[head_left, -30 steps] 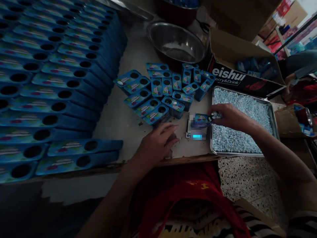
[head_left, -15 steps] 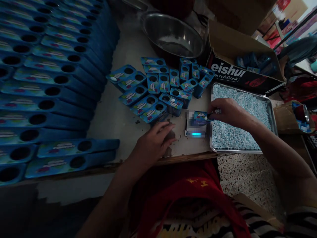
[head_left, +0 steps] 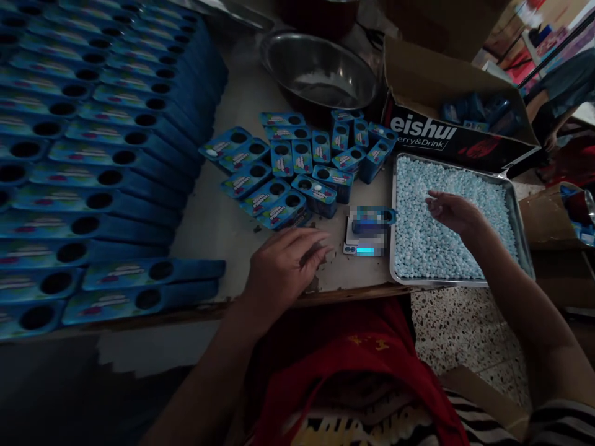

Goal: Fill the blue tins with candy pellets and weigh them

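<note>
My right hand (head_left: 454, 212) is above the left-centre of a metal tray (head_left: 393, 248) filled with small pale blue candies (head_left: 446, 254). Its fingers are loosely bent with gaps between them, and I see nothing held. My left hand (head_left: 286, 257) rests near the table's front edge, thumb and fingers apart, holding nothing. Between the hands stands a small digital scale (head_left: 349, 249) with a lit display, partly blurred out. On it lies a blue printed box (head_left: 372, 224), its round opening toward the tray. Several similar blue boxes (head_left: 279, 207) stand just beyond my left hand, with round holes on top.
Rows of blue boxes (head_left: 139, 158) fill the table's left side. A steel bowl (head_left: 320, 68) sits at the back. Behind the tray is a black printed carton (head_left: 465, 139) with blue items inside. A brown carton (head_left: 542, 214) stands at the right. Another person's arm shows far right.
My right hand has moved right, away from the opening of the box on the scale, to above the candies. My left hand stays almost in place. The view has shifted slightly.
</note>
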A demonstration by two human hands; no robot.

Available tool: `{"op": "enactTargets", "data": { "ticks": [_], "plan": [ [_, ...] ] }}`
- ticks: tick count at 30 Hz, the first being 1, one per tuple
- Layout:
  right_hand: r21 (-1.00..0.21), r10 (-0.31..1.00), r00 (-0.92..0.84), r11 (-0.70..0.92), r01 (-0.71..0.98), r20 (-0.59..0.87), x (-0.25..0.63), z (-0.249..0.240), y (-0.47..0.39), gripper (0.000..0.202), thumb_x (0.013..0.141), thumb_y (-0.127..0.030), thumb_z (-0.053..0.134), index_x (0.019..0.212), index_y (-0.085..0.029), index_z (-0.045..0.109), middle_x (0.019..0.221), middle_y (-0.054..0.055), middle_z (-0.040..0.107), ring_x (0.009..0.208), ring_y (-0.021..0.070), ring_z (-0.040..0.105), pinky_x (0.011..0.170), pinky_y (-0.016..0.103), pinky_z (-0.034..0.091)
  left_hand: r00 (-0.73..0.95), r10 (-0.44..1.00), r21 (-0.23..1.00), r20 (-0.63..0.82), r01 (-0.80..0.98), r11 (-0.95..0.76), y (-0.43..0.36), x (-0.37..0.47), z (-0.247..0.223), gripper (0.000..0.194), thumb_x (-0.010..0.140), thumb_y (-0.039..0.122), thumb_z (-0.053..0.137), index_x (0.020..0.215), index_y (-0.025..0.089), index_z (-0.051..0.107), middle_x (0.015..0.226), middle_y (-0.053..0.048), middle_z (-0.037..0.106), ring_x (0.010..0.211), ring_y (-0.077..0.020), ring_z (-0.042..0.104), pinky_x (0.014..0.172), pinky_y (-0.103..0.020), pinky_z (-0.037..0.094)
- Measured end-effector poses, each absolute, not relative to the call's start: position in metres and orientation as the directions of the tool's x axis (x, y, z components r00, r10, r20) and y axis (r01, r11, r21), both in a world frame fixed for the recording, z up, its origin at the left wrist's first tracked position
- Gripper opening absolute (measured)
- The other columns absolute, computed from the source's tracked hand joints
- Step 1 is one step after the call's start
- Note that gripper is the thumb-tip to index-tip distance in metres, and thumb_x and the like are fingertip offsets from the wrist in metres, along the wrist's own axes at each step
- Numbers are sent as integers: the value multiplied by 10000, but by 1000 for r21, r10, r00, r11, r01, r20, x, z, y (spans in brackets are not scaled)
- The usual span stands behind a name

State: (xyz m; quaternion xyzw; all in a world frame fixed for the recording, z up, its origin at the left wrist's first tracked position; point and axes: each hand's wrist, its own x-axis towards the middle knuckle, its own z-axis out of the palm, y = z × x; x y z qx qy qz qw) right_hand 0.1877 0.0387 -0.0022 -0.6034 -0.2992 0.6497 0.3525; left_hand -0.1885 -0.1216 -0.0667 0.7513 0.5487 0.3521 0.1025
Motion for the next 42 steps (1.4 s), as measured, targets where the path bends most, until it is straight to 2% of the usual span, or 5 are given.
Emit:
{"op": "enactTargets", "data": {
  "ticks": [11, 20, 28, 38, 42],
  "plan": [
    [-732, 732, -178, -677, -78, -658, 180, -16, 16, 280, 893, -338, 899, 923, -172, 675, 620, -61, 552, 421, 19, 344, 345, 101, 248, 136, 886, 584, 444, 706, -401, -81, -151, -26, 185, 1050, 358, 729, 1168, 243, 815, 1116, -68, 834, 1077, -276, 779, 997, -443, 625],
    [-767, 758, -237, -638, -74, -608, 186, -2, -9, 374, 712, -149, 938, 1030, -175, 742, 786, -9, 690, 601, 66, 537, 442, 154, 355, 261, 893, 635, 366, 632, -445, -42, -131, -25, 192, 1004, 294, 778, 1179, 233, 829, 1150, -74, 750, 1142, -269, 680, 1045, -435, 559],
    [-861, 801, -335, -503, 74, -496, 167, 19, -14, 336, 774, -347, 963, 1005, -181, 784, 794, 38, 738, 557, 72, 481, 435, 213, 305, 379, 864, 656, 332, 566, -500, -26, -122, -30, 90, 965, 261, 819, 1033, 250, 876, 1173, -69, 722, 1141, -257, 664, 1076, -458, 536],
    [-878, 842, -270, -477, 34, -468, 177, 21, -7, 356, 767, -373, 974, 974, -190, 749, 776, 18, 708, 571, 73, 493, 449, 209, 280, 370, 897, 779, 242, 478, -407, -21, -120, -33, 34, 904, 185, 855, 894, 201, 827, 1038, -42, 746, 1036, -224, 691, 997, -394, 547],
    [-885, 860, -216, -464, 44, -462, 188, 9, -15, 328, 779, -393, 944, 964, -198, 756, 798, 23, 713, 607, 90, 528, 515, 225, 384, 285, 910, 788, 300, 464, -405, -19, -111, -32, 100, 875, 214, 898, 831, 193, 810, 1045, -44, 752, 1023, -221, 709, 993, -397, 562]
  ]
}}
